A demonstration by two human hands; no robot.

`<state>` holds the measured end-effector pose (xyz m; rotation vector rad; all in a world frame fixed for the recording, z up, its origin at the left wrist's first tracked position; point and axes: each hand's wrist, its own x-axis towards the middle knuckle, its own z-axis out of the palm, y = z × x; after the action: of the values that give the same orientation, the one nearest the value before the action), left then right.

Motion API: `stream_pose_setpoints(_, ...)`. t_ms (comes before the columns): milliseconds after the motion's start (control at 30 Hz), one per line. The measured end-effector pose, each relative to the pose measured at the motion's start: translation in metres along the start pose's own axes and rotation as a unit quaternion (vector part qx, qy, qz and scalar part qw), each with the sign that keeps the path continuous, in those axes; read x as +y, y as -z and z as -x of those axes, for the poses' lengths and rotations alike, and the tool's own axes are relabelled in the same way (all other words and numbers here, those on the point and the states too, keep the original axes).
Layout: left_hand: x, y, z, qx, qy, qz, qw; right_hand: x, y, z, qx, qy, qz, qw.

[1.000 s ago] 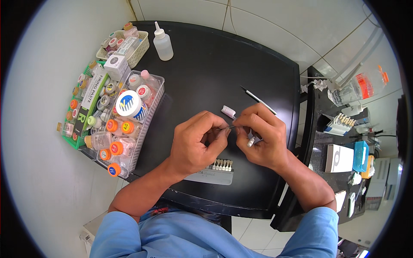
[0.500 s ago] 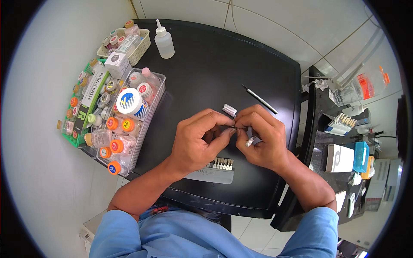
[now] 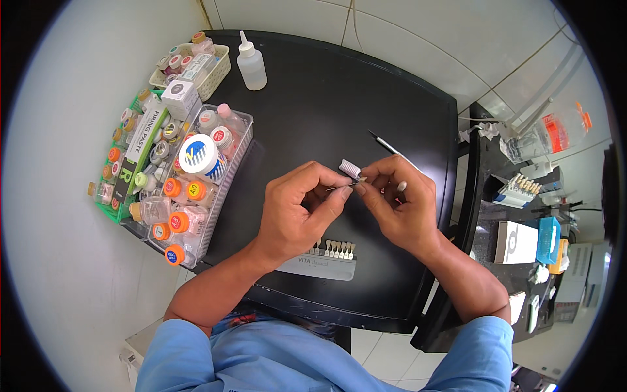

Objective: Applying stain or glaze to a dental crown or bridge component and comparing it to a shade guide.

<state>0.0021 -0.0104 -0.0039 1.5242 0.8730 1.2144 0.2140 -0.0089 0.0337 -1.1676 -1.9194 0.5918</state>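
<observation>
My left hand (image 3: 297,206) is closed in a pinch on a thin dark strip (image 3: 339,187), its fingertips close to those of my other hand. My right hand (image 3: 401,202) pinches near a tiny pale piece (image 3: 361,179); whether this joins the strip I cannot tell. A stick with a rounded white end (image 3: 401,187) pokes out between the right fingers. Just beyond the fingertips lies a brush head with pale bristles (image 3: 349,168); any handle is hidden. Nearer me, a grey shade guide (image 3: 320,267) with a row of tooth-shaped tabs lies partly under my left hand.
Baskets (image 3: 225,171) of small jars and bottles stand at the left, with a white-lidded tub (image 3: 198,155) on top. A dropper bottle (image 3: 252,65) stands at the back. A slim pen-like tool (image 3: 390,147) lies beyond my right hand. At right, a side counter holds a white box (image 3: 516,242).
My right hand has turned, and the stick's white end has swung up and to the right. The fingertips have parted slightly, so the thin strip and pale piece now show.
</observation>
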Motion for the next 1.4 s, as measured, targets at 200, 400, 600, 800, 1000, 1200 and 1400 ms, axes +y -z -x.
stream_pose_setpoints(200, 0.0004, 0.0000, 0.0003, 0.005, 0.003, -0.007, 1.000, 0.0027, -0.0008, 0.0027, -0.027, -0.089, -0.036, 0.995)
stream_pose_setpoints(400, 0.0028, -0.0024, -0.0020, 0.009, -0.007, -0.045, 0.999, 0.0036, -0.0024, 0.0034, -0.021, -0.097, -0.100, 0.990)
stream_pose_setpoints(600, 0.0069, -0.0061, -0.0018, 0.006, -0.034, -0.052, 0.998, 0.0003, -0.0023, 0.0038, -0.040, -0.105, -0.144, 0.983)
stream_pose_setpoints(800, 0.0065, -0.0027, -0.0028, -0.003, 0.004, -0.023, 1.000, -0.0010, -0.0033, 0.0040, -0.071, -0.200, -0.295, 0.932)
stream_pose_setpoints(1000, 0.0020, -0.0032, -0.0021, 0.002, -0.023, -0.028, 0.999, -0.0023, -0.0065, 0.0056, -0.063, -0.197, -0.315, 0.926)
stream_pose_setpoints(1200, 0.0072, -0.0014, -0.0020, -0.010, 0.000, -0.017, 1.000, -0.0036, -0.0042, 0.0055, -0.068, -0.199, -0.276, 0.938)
stream_pose_setpoints(1400, 0.0071, -0.0037, -0.0010, -0.006, -0.034, -0.049, 0.998, -0.0023, -0.0085, 0.0081, -0.052, -0.183, -0.240, 0.952)
